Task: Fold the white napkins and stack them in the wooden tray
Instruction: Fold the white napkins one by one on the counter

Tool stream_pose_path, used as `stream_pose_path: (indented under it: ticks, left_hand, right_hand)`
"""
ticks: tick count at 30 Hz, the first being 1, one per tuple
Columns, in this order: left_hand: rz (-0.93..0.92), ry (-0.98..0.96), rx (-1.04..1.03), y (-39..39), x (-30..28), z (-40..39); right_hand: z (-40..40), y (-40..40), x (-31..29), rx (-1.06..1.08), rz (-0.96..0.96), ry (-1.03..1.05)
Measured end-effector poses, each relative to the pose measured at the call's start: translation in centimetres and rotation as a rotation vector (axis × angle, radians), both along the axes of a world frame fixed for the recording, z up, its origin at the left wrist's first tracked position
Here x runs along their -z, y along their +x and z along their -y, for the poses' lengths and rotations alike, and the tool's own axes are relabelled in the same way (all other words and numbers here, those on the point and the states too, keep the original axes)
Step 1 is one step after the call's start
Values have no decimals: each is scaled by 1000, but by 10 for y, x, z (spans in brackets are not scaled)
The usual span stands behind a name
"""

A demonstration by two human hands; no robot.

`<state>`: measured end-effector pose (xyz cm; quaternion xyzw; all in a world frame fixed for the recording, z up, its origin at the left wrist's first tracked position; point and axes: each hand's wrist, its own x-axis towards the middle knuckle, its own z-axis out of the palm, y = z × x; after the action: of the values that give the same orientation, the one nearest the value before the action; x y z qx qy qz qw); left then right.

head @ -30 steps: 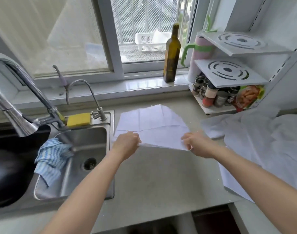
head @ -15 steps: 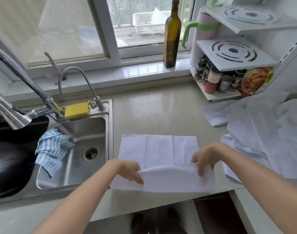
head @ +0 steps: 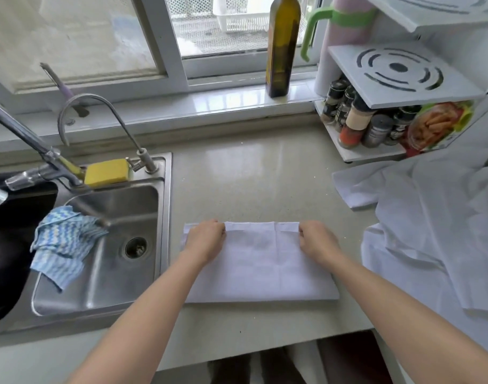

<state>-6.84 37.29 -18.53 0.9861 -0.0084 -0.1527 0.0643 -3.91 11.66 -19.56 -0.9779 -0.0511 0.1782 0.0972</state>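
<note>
head | left hand (head: 205,239), right hand (head: 317,241) pinch folded white paper napkin (head: 261,268) far edge, near worktop (head: 245,173) front | risk: uneven release skews fold

window (head: 159,37) daylit | sill (head: 182,106) | beige counter (head: 237,176) | steel sink (head: 98,259) left | white rack (head: 403,79) right

I see a white napkin (head: 261,268) folded in half on the countertop (head: 237,176). My left hand (head: 205,239) and right hand (head: 317,241) pinch its far edge, fingers curled. A heap of unfolded napkins (head: 431,231) lies to the right, a steel sink (head: 121,245) to the left.
</note>
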Motion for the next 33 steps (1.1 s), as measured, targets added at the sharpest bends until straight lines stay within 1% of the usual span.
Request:
stream_pose_path:
  ticks: [2, 7, 12, 15, 19, 21, 26, 33]
  left_hand:
    - [-5, -11, -2, 7, 7, 0]
    - [-62, -95, -23, 18, 22, -7]
    - [-116, -84, -3, 25, 31, -16]
    - [-131, -90, 3, 27, 33, -18]
    - [-97, -24, 3, 27, 36, -18]
    - [-66, 22, -5, 27, 39, -19]
    - [-46, 54, 7, 27, 41, -20]
    - [-57, 72, -12, 30, 41, -17]
  right_hand:
    - [-7, 4, 4, -28, 21, 48]
    - [-25, 12, 12, -54, -35, 228]
    - [-30, 21, 23, -69, -28, 221]
    - [-31, 24, 27, -89, -2, 164]
    - [-36, 24, 28, -118, 78, -66]
    - [-40, 25, 29, -138, 93, -124]
    - [-42, 27, 29, -172, 112, -162]
    - [-43, 29, 27, -157, 104, -143]
